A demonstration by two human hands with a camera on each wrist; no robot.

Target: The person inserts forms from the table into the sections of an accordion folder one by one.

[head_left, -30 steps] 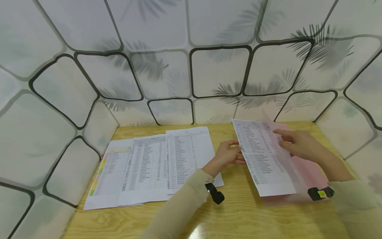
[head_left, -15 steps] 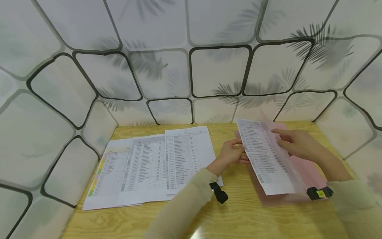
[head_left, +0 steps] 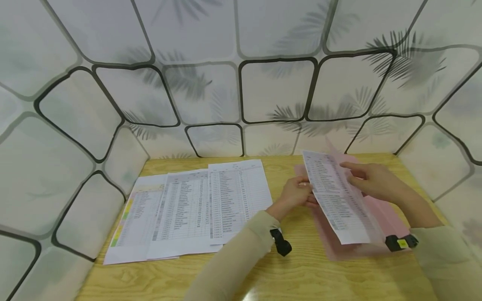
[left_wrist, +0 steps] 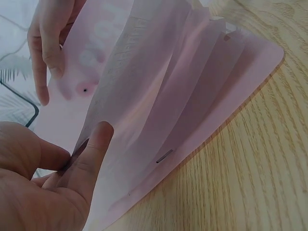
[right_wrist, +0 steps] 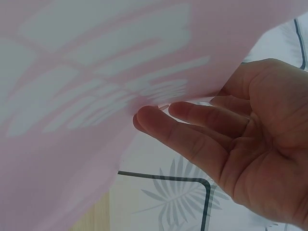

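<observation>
My left hand pinches the left edge of a printed sheet, held tilted above the table; in the left wrist view its thumb and fingers meet at that edge. The sheet's right part lies under the translucent pink layer of a file folder, which has several pockets fanned apart. My right hand holds the folder's pink flap near its upper right. Close up in the right wrist view, the right hand has its fingertips at the flap's edge. The left fingers behind the sheet are partly hidden.
Three overlapping printed sheets lie on the left of the wooden table, the leftmost with coloured cells along its edge. Patterned walls close in the table at the back and both sides.
My left hand and the printed sheet have moved right, farther under the pink layer. More of the folder's left side shows behind the sheet. My right hand has barely shifted left.
</observation>
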